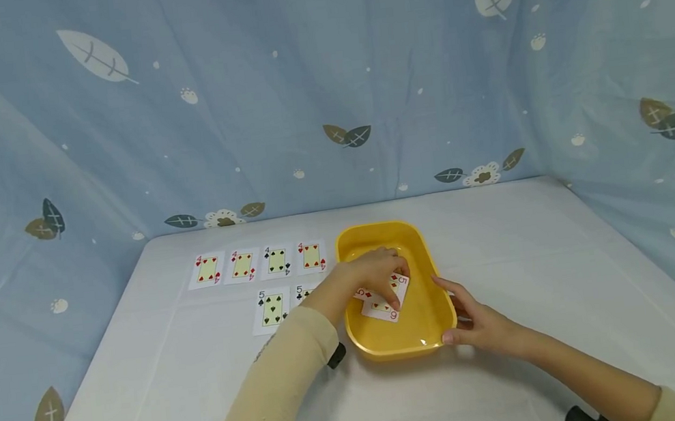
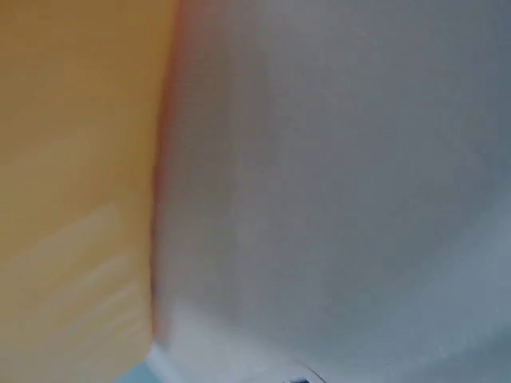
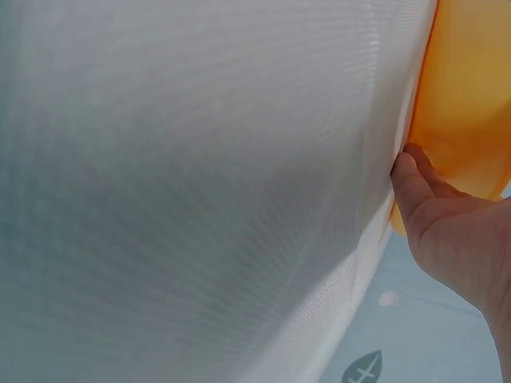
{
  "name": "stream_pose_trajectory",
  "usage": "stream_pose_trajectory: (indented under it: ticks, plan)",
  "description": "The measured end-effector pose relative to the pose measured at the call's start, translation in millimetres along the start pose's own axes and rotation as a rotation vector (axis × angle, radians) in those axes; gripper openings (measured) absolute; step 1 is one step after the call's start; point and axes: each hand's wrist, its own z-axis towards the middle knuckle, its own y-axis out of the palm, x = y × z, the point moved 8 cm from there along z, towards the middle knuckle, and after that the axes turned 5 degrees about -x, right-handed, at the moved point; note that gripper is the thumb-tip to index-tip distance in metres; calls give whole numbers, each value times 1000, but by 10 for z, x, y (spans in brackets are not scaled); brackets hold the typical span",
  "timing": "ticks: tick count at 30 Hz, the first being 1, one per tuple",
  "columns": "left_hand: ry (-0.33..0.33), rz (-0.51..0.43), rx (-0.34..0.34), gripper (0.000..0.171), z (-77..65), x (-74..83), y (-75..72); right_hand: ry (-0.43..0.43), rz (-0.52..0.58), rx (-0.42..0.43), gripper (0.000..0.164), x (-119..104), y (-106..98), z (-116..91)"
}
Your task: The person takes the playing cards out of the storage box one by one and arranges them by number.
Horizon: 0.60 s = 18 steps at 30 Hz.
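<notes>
A yellow plastic tray (image 1: 427,311) stands near the middle of the white-covered table. My left hand (image 1: 376,272) reaches down into it from the left, with fingers and thumb curled over the edges of a red-suited playing card (image 1: 403,289). Another card (image 1: 377,311) marked 6 lies partly beneath that one. At the tray's near right corner, my right hand (image 1: 479,322) grips the rim, thumb at the front and fingers along the side. In the right wrist view, the right hand's fingers meet the tray's outer wall (image 3: 467,88). The left wrist view shows only the tray wall (image 2: 80,183) and white cloth.
Left of the tray, a row of fours (image 1: 243,266) lies face up. Below it are a five of spades (image 1: 272,310) and another black five (image 1: 302,294), partly hidden by my left arm. A blue leaf-patterned curtain (image 1: 276,93) hangs behind and beside the table.
</notes>
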Motion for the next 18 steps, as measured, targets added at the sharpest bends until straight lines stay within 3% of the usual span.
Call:
stream_pose_trajectory:
  ticks: [11,18]
  plan:
    - [58,30,-1,49,-51,62,-74,16,-1,9,84,-3,4,7]
    - [141,-51,38,31,-133,125,-230,15,-7,9,84,10,1,14]
